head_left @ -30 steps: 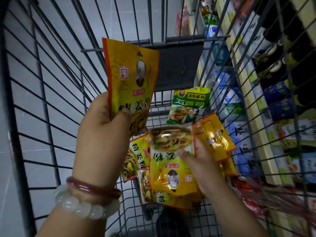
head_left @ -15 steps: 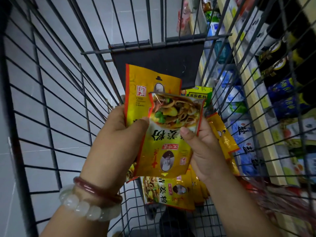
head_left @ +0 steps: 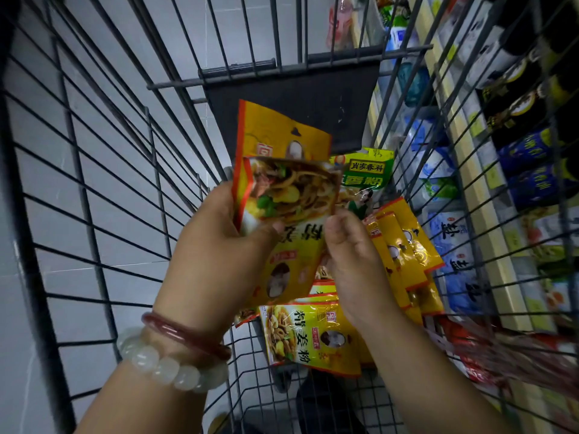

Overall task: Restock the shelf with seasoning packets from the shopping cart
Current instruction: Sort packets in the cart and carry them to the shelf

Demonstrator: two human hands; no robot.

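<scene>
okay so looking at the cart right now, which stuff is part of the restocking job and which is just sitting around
Part of the job:
- two yellow packets held by left hand and right hand
- yellow packets in the cart
- green packet
- shopping cart
- shelf

Just lying about:
- blue bags on the shelf
- dark bottles
- red netting

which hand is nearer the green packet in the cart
Right. The right hand sits just below the green packet, nearly touching it; the left hand is farther off, with the held yellow packets between.

glossy plastic-film seasoning packets [head_left: 291, 195], grey metal-wire shopping cart [head_left: 94, 170], smooth translucent bead bracelet [head_left: 163, 366].
</scene>
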